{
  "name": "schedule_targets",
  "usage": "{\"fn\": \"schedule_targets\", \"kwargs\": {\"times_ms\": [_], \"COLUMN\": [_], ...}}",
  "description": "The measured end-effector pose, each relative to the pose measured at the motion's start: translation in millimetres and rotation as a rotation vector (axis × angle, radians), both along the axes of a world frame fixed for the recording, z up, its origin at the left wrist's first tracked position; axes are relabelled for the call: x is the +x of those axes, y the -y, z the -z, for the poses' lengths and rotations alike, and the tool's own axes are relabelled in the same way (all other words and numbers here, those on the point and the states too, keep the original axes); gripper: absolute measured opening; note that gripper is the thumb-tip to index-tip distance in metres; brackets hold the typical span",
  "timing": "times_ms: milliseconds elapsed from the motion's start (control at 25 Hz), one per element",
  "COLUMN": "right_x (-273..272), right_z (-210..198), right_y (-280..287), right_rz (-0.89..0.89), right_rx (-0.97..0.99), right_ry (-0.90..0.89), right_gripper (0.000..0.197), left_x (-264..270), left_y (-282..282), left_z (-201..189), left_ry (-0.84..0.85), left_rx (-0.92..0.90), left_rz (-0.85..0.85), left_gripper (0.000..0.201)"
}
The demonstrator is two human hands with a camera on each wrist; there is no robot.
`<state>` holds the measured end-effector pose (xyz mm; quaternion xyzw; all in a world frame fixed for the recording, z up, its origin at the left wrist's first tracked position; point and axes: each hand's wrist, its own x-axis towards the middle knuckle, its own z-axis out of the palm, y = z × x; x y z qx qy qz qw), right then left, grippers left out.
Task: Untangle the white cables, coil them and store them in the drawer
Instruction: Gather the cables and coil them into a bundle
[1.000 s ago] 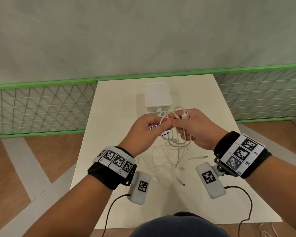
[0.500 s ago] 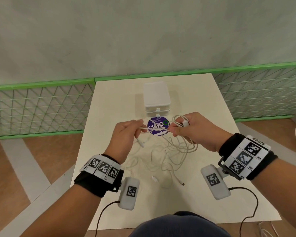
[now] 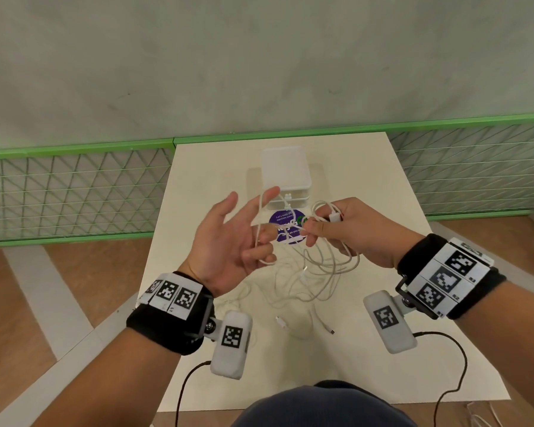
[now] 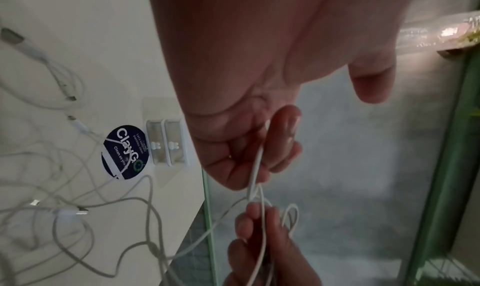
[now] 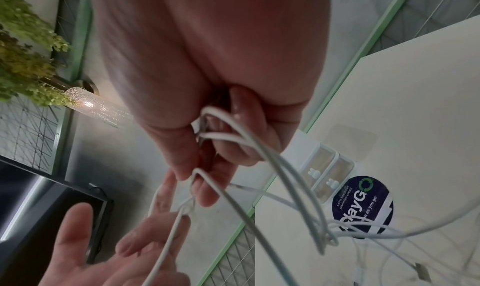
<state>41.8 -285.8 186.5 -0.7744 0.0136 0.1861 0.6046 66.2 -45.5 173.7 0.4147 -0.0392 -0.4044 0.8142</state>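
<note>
Left hand (image 3: 228, 245) now palm-up under cable (image 3: 260, 211)

The way to the drawer unit (image 3: 285, 167) is crossed by tangled white cables (image 3: 304, 272); open tabletop (image 3: 370, 192) is left on both sides.

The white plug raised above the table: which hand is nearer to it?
Right. The right hand grips the white plug between its fingers; the left hand is apart, to the plug's left, with a white cable hooked round its fingers.
</note>
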Motion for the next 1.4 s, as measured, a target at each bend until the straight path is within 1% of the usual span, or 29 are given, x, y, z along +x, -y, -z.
{"fn": "schedule_targets", "kwargs": {"times_ms": [120,200,240,320,400,440,520,600,680,720,840,920,960,1040,1120,1160,1240,1320,1360,1400], "right_x": [1.6,4.4,6.8,10.1,9.5,7.2,1.7,-0.7,1.2,2.0,2.5,1.1,0.3,0.3,-1.1,-2.2,-5.7,-10.4,-13.2,-15.3], "right_z": [1.3,6.9,9.2,10.7,10.6,10.8,11.3,10.2,6.7,4.8,3.2,4.3,5.1,6.3,8.5,9.8,11.9,13.3,11.7,9.4], "right_y": [-6.2,-9.4,-7.7,2.6,14.7,17.9,15.8,8.0,0.3,-2.8,-9.1,-12.9,-13.9,-13.3,-8.1,-5.2,0.2,2.3,1.2,-1.2], "right_rz": [0.032,0.103,0.151,0.224,0.219,0.182,0.091,0.043,0.049,0.059,0.100,0.137,0.159,0.196,0.204,0.201,0.168,0.122,0.099,0.076], "right_rx": [0.018,0.009,-0.009,-0.051,-0.110,-0.125,-0.094,-0.037,-0.024,-0.025,-0.005,0.029,0.046,0.060,0.045,0.043,0.057,0.062,0.049,0.029], "right_ry": [0.008,0.015,0.023,0.047,0.058,0.054,0.027,-0.007,0.002,0.017,0.046,0.050,0.049,0.045,0.044,0.029,-0.015,-0.043,-0.039,-0.026], "right_gripper": [0.024,0.026,0.025,0.022,0.022,0.023,0.029,0.036,0.032,0.030,0.040,0.044,0.046,0.047,0.045,0.040,0.026,0.028,0.026,0.022], "left_x": [-1.9,-0.3,2.2,10.1,20.3,23.9,24.5,17.9,8.0,5.2,5.2,3.6,0.8,-5.3,-8.1,-7.3,-3.5,0.9,1.7,1.5], "left_y": [10.0,15.3,16.1,11.3,-1.7,-8.4,-14.2,-8.9,2.9,8.3,15.8,18.4,20.1,24.0,22.8,19.3,9.9,0.3,-0.9,0.1], "left_z": [-1.8,-2.1,-2.5,-2.3,1.7,2.7,2.6,1.1,-0.9,-0.6,2.5,4.2,4.5,4.3,3.1,2.7,0.8,1.0,0.7,0.4], "left_ry": [0.083,0.188,0.253,0.368,0.411,0.422,0.438,0.458,0.456,0.450,0.450,0.440,0.427,0.389,0.394,0.422,0.495,0.560,0.579,0.579], "left_rx": [0.092,0.240,0.354,0.612,0.793,0.836,0.862,0.849,0.804,0.780,0.704,0.672,0.655,0.633,0.641,0.664,0.755,0.859,0.872,0.843], "left_rz": [0.089,0.088,0.063,-0.055,-0.189,-0.238,-0.277,-0.191,-0.058,-0.022,-0.039,0.009,0.068,0.187,0.241,0.255,0.287,0.304,0.287,0.241], "left_gripper": [0.057,0.047,0.041,0.023,0.018,0.015,0.017,0.022,0.022,0.021,0.021,0.021,0.024,0.039,0.055,0.060,0.063,0.059,0.048,0.032]}}
